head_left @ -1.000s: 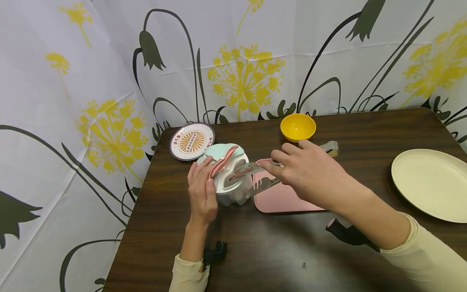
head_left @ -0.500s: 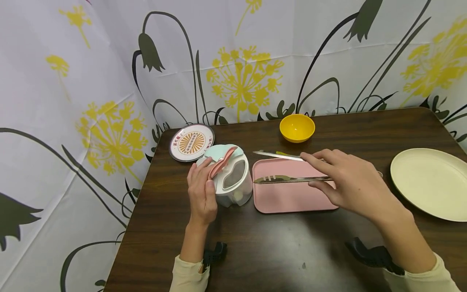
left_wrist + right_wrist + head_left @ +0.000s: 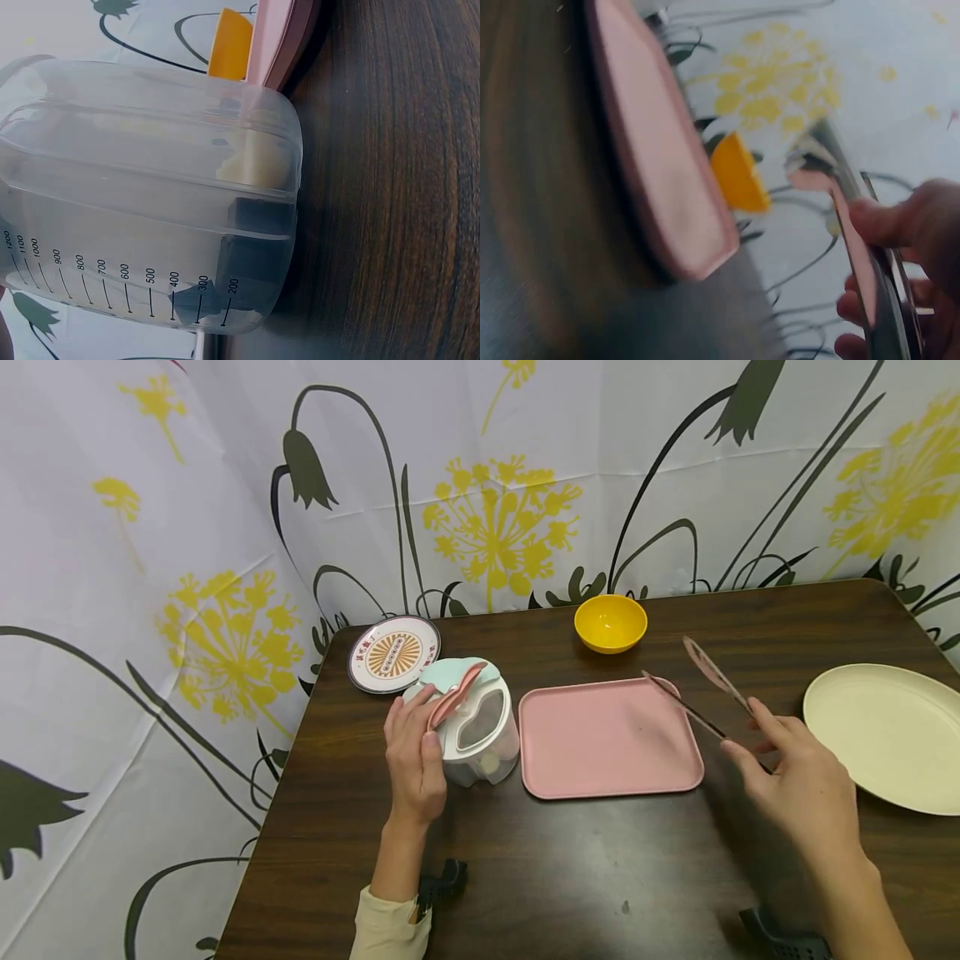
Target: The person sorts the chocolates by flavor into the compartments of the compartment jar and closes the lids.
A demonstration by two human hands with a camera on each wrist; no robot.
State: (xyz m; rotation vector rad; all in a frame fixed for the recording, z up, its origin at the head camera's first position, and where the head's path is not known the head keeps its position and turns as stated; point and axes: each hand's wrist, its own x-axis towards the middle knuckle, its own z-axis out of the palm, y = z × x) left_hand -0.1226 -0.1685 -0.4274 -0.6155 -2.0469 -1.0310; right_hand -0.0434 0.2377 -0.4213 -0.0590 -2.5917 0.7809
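Observation:
My left hand [image 3: 415, 760] grips the top left side of a clear plastic storage container [image 3: 480, 758], its fingers against the raised pink flap [image 3: 456, 697]. A mint flap [image 3: 450, 670] lies beside it on the white lid, where a curved opening shows. In the left wrist view, measure marks run along the container [image 3: 135, 225]; a pale piece [image 3: 259, 161] and dark blocks [image 3: 259, 247] sit inside. My right hand [image 3: 806, 781] holds metal tongs [image 3: 712, 672] over the tray's right edge, the arms apart with nothing between them. The tongs [image 3: 864, 270] look blurred in the right wrist view.
A pink tray [image 3: 611, 739] lies right of the container. Behind it stands a yellow bowl [image 3: 611, 623]. A patterned plate [image 3: 394, 653] is at the back left, a large cream plate [image 3: 892, 739] at the far right. A flower-printed cloth [image 3: 502, 485] hangs behind the table.
The tongs have come out of the container's opening. My right hand has carried them right across the tray and turned them to point away. The left hand and container have stayed put.

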